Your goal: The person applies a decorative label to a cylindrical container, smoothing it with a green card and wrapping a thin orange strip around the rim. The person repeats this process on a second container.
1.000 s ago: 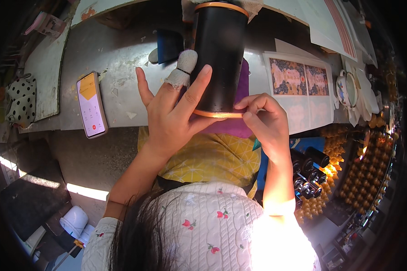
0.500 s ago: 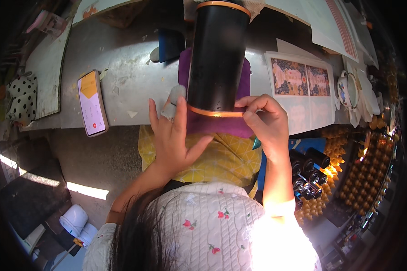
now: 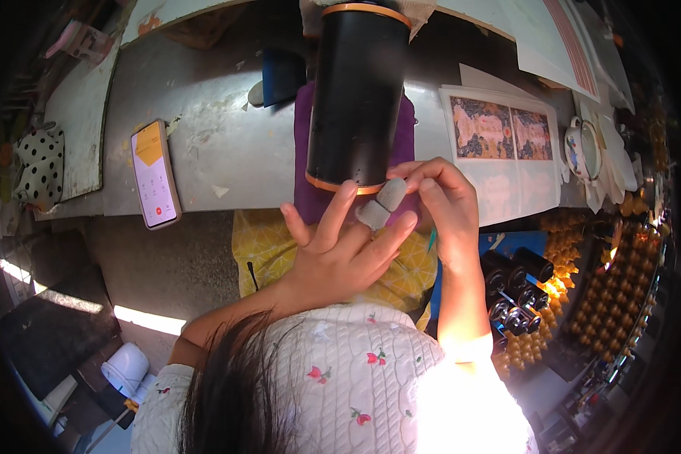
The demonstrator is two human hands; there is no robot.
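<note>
A black cylinder [image 3: 358,98] with orange bands round its two ends lies lengthwise in front of me on a purple cloth [image 3: 303,136]. My left hand [image 3: 333,257] is open, fingers spread, at the cylinder's near end. One of its fingers wears a grey fabric finger cover [image 3: 390,194], whose tip is close to the right fingertips. At the right side of the near orange band [image 3: 340,188], my right hand [image 3: 446,204] is closed in a pinch. What lies between its fingertips is too small to make out. A thin teal thing [image 3: 432,240] shows beside that hand's palm.
A lit phone [image 3: 153,174] lies on the metal table at left. Printed sheets [image 3: 499,136] and an enamel cup [image 3: 581,147] are at right. Behind the cylinder's left side stands a dark blue object [image 3: 282,77]. Several black cylindrical pieces [image 3: 514,284] sit below right.
My left hand has moved right, from the cylinder's left side to beside my right fingertips. The orange strip that stretched out to my right hand now sits closer to the rim.
</note>
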